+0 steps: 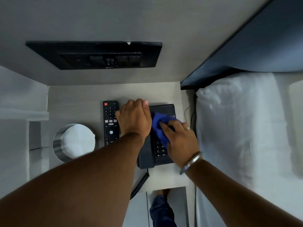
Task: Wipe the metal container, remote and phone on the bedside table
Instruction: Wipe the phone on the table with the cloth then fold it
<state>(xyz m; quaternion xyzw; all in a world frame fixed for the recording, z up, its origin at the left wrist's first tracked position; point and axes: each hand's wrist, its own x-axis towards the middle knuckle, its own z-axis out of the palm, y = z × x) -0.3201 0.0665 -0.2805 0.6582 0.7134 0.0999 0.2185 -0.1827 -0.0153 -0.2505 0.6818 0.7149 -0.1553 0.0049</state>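
The right hand (179,136) has its fingers (165,126) curled on a blue cloth (159,126), pressing it onto the phone (162,110) just above the keypad. The left hand (134,118) has its fingers bent over the top of the handset, apparently steadying it. Best to keep that hold firm while working the cloth between the keys, so the base does not slide. Just left of the left fingers lies the remote (110,122); further left stands the metal container (73,142). All sit on a pale bench (82,95); a black switch panel (93,54) hangs on the wall beyond, and a white bed (237,128) lies right.
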